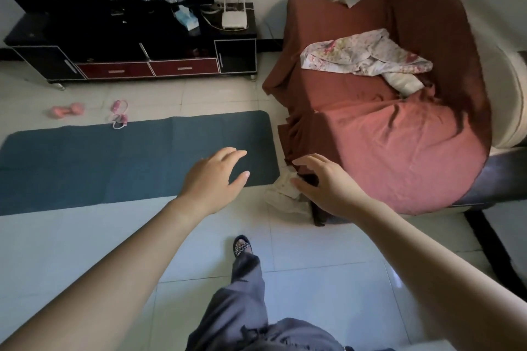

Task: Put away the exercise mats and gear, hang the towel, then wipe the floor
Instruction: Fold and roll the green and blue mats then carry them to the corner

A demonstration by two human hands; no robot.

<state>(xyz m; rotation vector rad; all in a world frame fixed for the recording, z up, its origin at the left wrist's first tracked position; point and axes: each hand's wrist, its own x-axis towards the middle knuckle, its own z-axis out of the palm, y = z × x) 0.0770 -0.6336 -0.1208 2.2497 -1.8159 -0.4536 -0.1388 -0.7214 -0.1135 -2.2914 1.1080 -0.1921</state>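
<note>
Both hands reach forward and down toward the near right end of the blue exercise mat (pixel 137 157), which lies flat on the tiled floor (pixel 85 251) across the left and centre of the frame. The left hand (pixel 214 179) hovers over the mat's right end with its fingers (pixel 236 152) spread and loosely curved, holding nothing. The right hand (pixel 328 182), just right of centre, is equally empty and open, hanging above a crumpled pale cloth (pixel 285 194) at the foot of the red-covered sofa (pixel 385 137).

The step in hand looks like taking up the mat. To do it well, grip the rounded short edge at both corners, one hand each, and fold or roll evenly toward the far left end so the sides stay aligned. The pink jump rope (pixel 119 114) touches the mat's far long edge at centre left and may snag; better to lift it off first. The pink dumbbell (pixel 68 110) lies just beyond on the floor, clear of the mat, before the dark TV cabinet (pixel 137 51) in the upper left
</note>
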